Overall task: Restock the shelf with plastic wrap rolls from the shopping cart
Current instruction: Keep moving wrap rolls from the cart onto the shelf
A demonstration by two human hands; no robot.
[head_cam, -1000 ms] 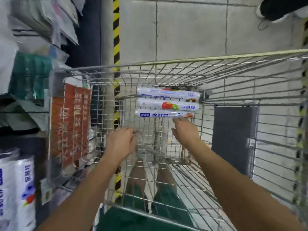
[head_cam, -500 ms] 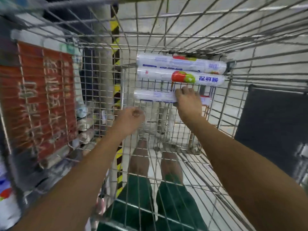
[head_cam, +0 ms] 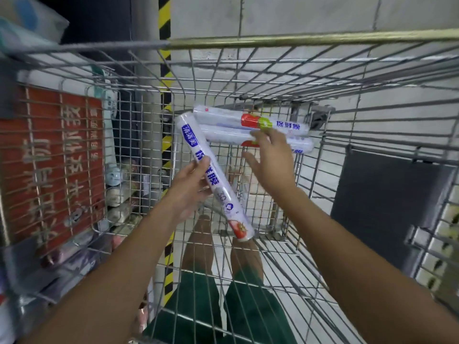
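Inside the wire shopping cart [head_cam: 248, 70], my left hand [head_cam: 191, 187] grips a white plastic wrap roll [head_cam: 218, 189] with blue print around its middle. That roll is lifted off the cart floor and tilts from upper left to lower right. Two more rolls lie side by side at the cart's far end: the far roll [head_cam: 231, 118] and the near roll [head_cam: 223, 134]. My right hand [head_cam: 270, 160] hovers with fingers spread, its fingertips at the near roll and holding nothing.
A red sign with white characters [head_cam: 54, 165] hangs on the cart's left wall. Shelves with packaged goods [head_cam: 119, 194] stand beyond it on the left. A yellow-black striped post [head_cam: 164, 18] rises behind. A dark panel [head_cam: 387, 207] sits at right.
The nearest roll, which my right hand touched on the cart floor, is now lifted and tilted in my left hand. My right hand has let go and moved toward the remaining two rolls.
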